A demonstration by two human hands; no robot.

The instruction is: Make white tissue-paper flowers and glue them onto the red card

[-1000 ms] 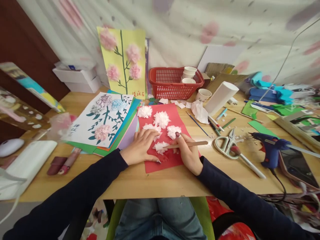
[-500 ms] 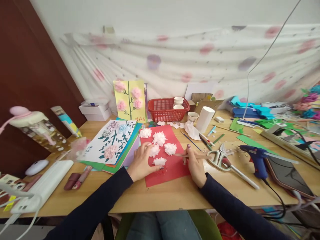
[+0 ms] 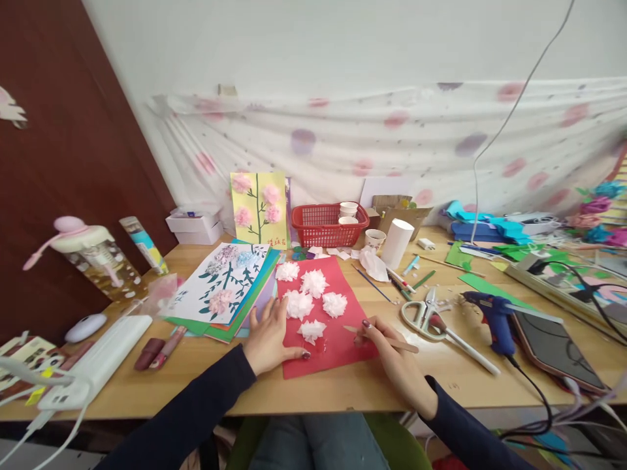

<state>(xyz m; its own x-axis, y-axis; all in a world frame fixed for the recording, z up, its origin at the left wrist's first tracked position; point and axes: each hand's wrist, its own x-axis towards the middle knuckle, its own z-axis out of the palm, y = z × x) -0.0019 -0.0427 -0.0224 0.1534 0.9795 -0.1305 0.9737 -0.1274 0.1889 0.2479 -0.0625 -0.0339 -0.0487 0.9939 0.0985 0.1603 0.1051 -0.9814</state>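
Several white ruffled paper flowers (image 3: 313, 282) sit on a red sheet (image 3: 343, 339). Clear shiny drops show beside the lowest flower (image 3: 311, 331). My left hand (image 3: 268, 336) lies with fingers spread at the sheet's left edge, its thumb on the red paper below that flower, holding nothing. Over the sheet's right edge, my right hand (image 3: 386, 352) grips slim tan tweezers (image 3: 402, 344), whose tip points left above the red paper.
Left of the sheet lies a stack of coloured papers under a floral picture (image 3: 223, 281). A red basket (image 3: 329, 225) with paper cups stands behind. Scissors (image 3: 425, 318), a blue glue gun (image 3: 494, 320) and a phone (image 3: 558, 349) lie to the right.
The head view has shifted slightly. My left hand has drawn back from the flowers to the sheet's edge. My right hand has turned, moving the tweezers' tip down and away from the right flower.
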